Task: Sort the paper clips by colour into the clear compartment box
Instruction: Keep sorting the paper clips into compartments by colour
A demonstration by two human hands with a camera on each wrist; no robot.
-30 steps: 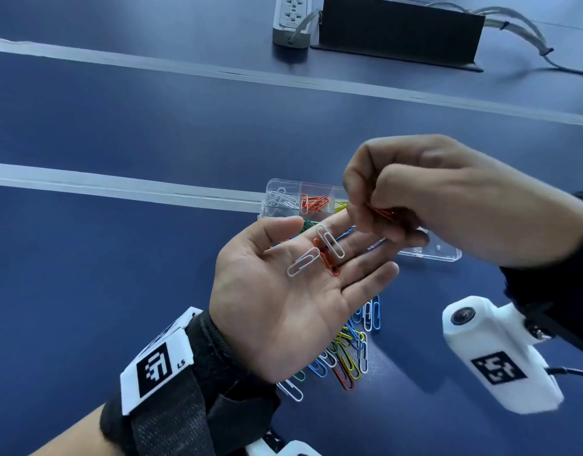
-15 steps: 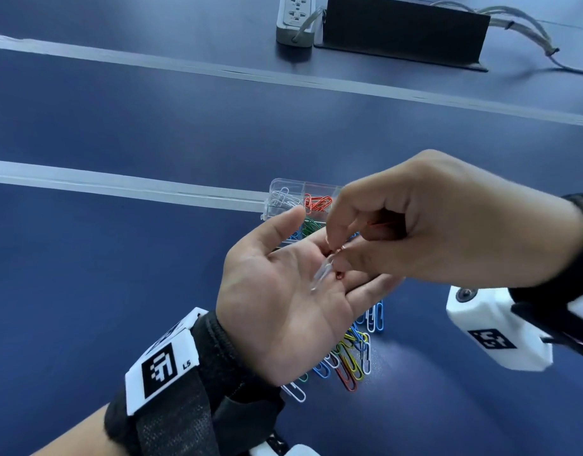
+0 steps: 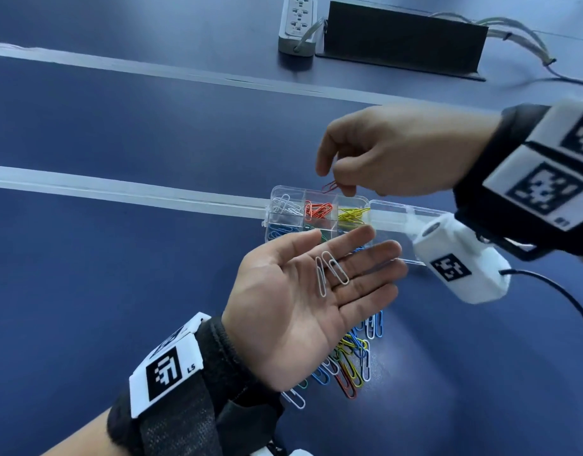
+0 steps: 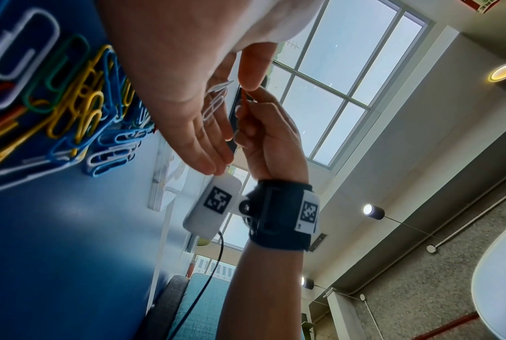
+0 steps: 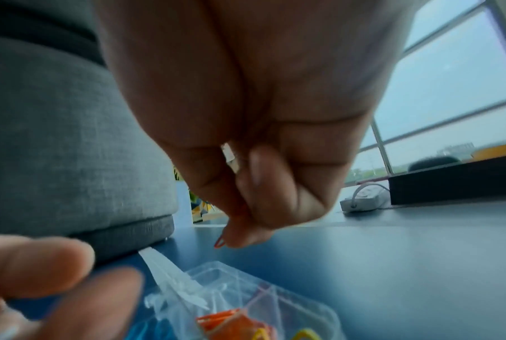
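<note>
1. Red clip (image 3: pixel 329 186), pinched by right hand (image 3: pixel 395 153) just above the box's red compartment.
2. Two white clips (image 3: pixel 329 273) lie on the flat left palm (image 3: pixel 303 304).
3. Clear box (image 3: pixel 352 202), lid open, holds white, red, yellow, blue, green clips apart.
4. Mixed clip pile (image 3: pixel 349 363) on tabletop under the left hand.

Right hand (image 3: pixel 392 153) has left the left palm and moved up and far, now above the clear box (image 3: pixel 319 218), over its red compartment. It pinches a red clip (image 3: pixel 330 185) in its grip. Left hand (image 3: pixel 303 301) went from three clips to two white clips (image 3: pixel 329 274); the red one under them is gone. Palm flatter, fingers spread.
</note>
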